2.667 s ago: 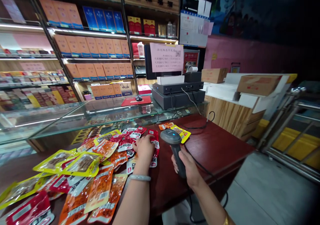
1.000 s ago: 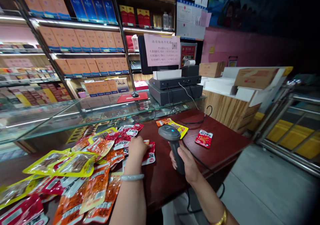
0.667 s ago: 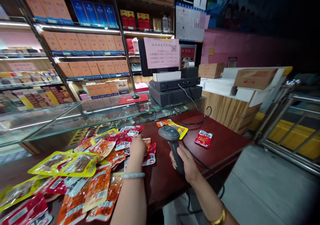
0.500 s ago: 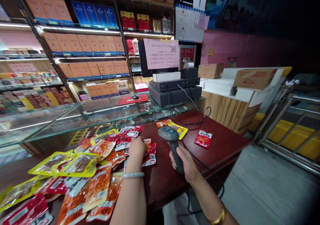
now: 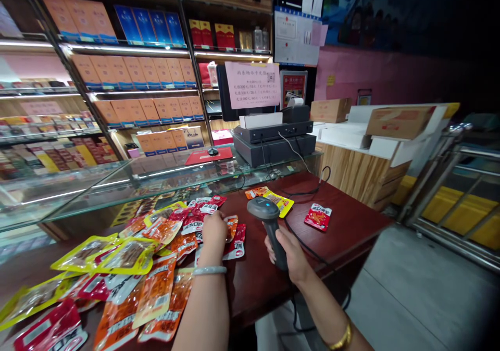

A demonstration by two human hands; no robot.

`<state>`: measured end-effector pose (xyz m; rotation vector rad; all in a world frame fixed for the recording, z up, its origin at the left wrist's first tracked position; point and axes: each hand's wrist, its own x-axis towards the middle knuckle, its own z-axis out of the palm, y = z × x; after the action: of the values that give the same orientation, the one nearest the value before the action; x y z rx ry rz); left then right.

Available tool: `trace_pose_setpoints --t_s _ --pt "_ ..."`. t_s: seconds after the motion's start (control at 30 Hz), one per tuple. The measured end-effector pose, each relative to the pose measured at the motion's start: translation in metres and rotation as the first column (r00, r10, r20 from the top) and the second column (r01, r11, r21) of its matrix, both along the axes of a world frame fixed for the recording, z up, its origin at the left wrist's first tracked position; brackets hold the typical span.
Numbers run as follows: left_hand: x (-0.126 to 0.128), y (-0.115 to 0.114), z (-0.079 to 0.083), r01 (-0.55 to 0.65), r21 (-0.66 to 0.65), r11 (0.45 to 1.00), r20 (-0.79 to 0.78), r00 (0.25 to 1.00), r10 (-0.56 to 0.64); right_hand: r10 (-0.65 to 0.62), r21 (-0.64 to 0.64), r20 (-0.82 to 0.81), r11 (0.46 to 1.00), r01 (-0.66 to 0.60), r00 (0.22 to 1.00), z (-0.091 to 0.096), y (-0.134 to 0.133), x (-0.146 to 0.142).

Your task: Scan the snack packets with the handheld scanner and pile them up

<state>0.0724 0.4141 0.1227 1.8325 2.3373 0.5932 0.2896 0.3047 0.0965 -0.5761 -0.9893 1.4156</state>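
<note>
My right hand [image 5: 289, 254] is wrapped round the handle of a grey barcode scanner [image 5: 267, 218], held upright over the dark red counter [image 5: 344, 231]. My left hand [image 5: 213, 232] is closed on a small orange snack packet [image 5: 231, 226] at the edge of a heap of red, orange and yellow snack packets [image 5: 128, 267]. One red packet [image 5: 318, 216] lies alone to the right. An orange and a yellow packet [image 5: 273, 199] lie just beyond the scanner.
A glass display case [image 5: 117, 184] runs along the back of the counter. A black till with a screen and a pink notice [image 5: 273, 142] stands on it. Shelves of boxed goods [image 5: 136, 75] fill the wall. The scanner's cable [image 5: 312, 260] trails off the counter's edge.
A red packet has gone from the heap to the right side of the counter. My left hand came back to the heap and took hold of an orange packet. The scanner has barely moved.
</note>
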Motion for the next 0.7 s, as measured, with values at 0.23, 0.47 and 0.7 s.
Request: trace_pose_setpoints --t_s 0.23,0.47,0.7 --pt "0.008 -0.01 0.016 -0.202 0.176 0.963 0.198 0.966 0.167 0.002 0.009 0.005 1.0 -0.003 1.0 0.001 -0.001 0.0" --pt "0.009 0.001 0.008 -0.149 0.172 0.974 0.464 0.884 0.053 0.003 0.0 -0.001 1.0 -0.003 1.0 0.0 -0.001 0.0" --pt "0.002 0.004 0.005 -0.132 0.138 0.982 0.453 0.89 0.056 0.003 -0.004 -0.004 1.0 -0.003 1.0 -0.001 -0.002 0.0"
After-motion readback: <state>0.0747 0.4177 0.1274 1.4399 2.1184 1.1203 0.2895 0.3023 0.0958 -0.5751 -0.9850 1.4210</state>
